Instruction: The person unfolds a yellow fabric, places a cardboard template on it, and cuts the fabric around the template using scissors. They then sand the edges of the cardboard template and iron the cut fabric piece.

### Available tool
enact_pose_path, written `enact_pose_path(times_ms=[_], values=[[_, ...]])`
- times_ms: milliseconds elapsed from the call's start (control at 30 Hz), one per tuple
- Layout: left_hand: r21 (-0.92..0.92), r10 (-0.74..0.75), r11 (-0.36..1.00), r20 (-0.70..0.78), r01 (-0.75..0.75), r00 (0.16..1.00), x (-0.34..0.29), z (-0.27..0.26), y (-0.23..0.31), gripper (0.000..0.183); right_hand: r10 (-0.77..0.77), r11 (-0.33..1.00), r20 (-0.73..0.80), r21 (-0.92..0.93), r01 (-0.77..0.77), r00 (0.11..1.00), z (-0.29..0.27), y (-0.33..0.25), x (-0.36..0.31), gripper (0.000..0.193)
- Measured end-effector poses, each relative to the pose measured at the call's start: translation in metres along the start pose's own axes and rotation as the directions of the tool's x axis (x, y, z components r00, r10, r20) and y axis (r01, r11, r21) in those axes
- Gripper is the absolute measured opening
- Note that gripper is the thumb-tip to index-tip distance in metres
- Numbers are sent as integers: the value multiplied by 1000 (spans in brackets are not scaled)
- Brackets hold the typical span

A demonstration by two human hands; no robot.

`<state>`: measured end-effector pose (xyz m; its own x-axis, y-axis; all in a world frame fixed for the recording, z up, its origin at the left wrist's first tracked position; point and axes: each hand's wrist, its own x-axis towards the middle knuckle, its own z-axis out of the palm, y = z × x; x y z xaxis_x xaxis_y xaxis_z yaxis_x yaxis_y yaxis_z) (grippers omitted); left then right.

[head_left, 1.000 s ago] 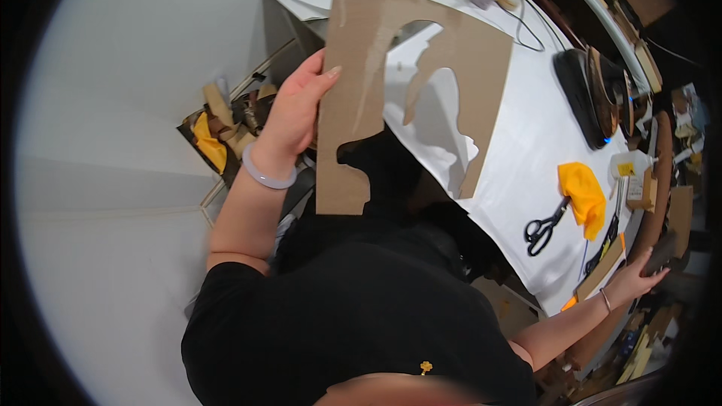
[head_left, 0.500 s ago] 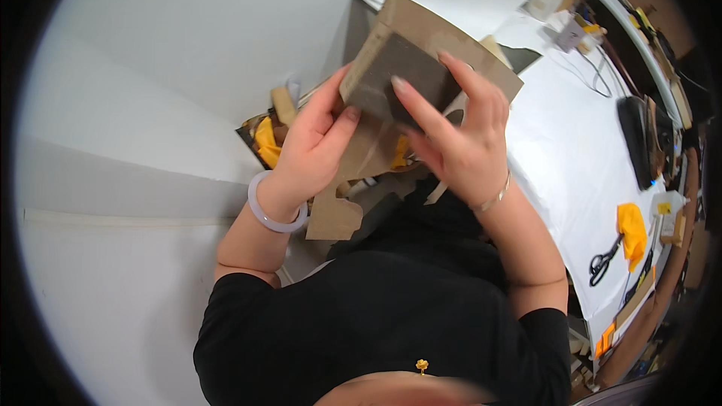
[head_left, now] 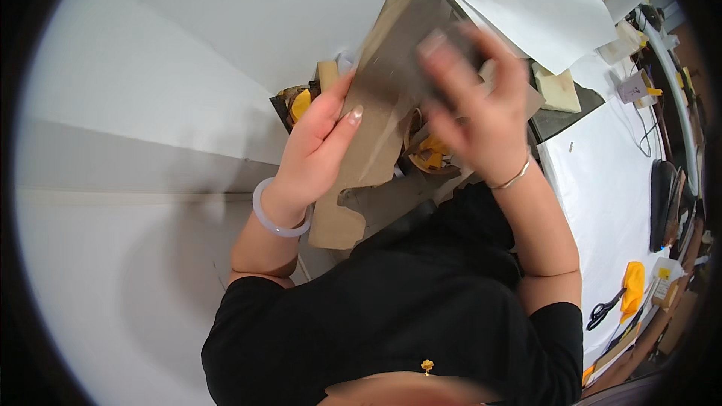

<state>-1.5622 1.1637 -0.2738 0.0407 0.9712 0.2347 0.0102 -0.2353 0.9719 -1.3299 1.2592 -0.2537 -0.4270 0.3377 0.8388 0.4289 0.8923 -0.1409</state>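
My left hand point(head_left: 320, 143) grips the edge of a brown cardboard piece point(head_left: 372, 139), its thumb lying flat on top. The cardboard has an irregular cut outline, with a curved notch at its near end. Over its far part lies a dark grey-brown flat piece point(head_left: 395, 49), smeared by motion. My right hand point(head_left: 481, 98) is at the right side of this dark piece, its fingers blurred. Whether they pinch the piece or only brush it cannot be made out.
A container with yellow scraps point(head_left: 432, 156) shows below the cardboard. To the right stands a white-covered table point(head_left: 594, 203) with black scissors point(head_left: 605, 310), a yellow cloth point(head_left: 633, 289) and a pale yellow block point(head_left: 556, 90). White sheets point(head_left: 526, 7) lie at the back. A wall point(head_left: 150, 68) rises on the left.
The view has shifted, and the cardboard is turned more upright with more of its lower length showing. My right hand and the dark piece have become blurred by motion. The left hand keeps its hold.
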Motion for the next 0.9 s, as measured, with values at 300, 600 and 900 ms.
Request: enact_pose_path(times_ms=[300,600,900], values=[[-21,3,1000,101,-1,995,5,-3,0,52,-114,989,13,93,112,993,3,12,-1,62],[-25,-73,997,45,74,996,6,3,24,52,110,993,-64,-44,-113,992,-20,19,-4,57],[45,10,999,115,-15,993,9,8,33,52,234,972,-127,31,-232,964,-47,46,15,60]])
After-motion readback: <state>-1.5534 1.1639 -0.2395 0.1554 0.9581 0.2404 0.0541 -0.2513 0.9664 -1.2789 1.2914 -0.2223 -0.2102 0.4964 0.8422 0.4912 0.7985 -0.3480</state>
